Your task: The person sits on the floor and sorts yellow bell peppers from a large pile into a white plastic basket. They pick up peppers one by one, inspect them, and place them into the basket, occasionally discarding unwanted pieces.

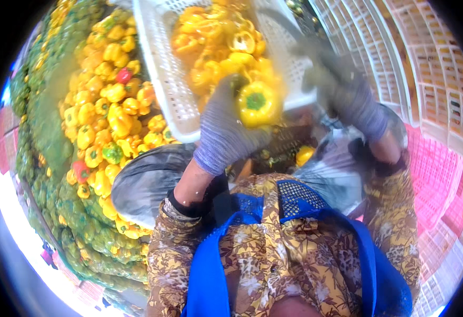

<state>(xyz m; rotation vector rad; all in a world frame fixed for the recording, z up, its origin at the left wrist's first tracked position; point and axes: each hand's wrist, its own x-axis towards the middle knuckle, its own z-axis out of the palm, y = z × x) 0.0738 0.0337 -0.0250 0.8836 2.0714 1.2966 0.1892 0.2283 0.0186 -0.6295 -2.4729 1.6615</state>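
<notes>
Yellow pepper (255, 103), its green stem end turned up toward the camera, is held in the air over the near end of a white basket. Closest to the viewer are the wearer's flowered jacket (289, 253) and blue straps (207, 277), then spread knees in grey trousers (149, 182), with a stray pepper (305, 155) low down between them. Just beyond, the left hand (223, 129), in a lavender knit glove, is closed around the pepper from its left side. The right hand (348, 92), gloved alike, is apart from it by the basket's right edge; blur hides its fingers and a long dark streak beside them, so whether it grips anything cannot be told. Farther out, the white basket (160, 68) holds many yellow peppers (205, 34), at least one showing a hollow opening. The work looks partway along: plenty lie in the basket, while a large loose heap (118, 119) to the left, dotted with red and green, seems still to be dealt with. Past the heap bulge green net sacks (28, 148); white crates (440, 79) and a pink crate (435, 174) stand at the right.
</notes>
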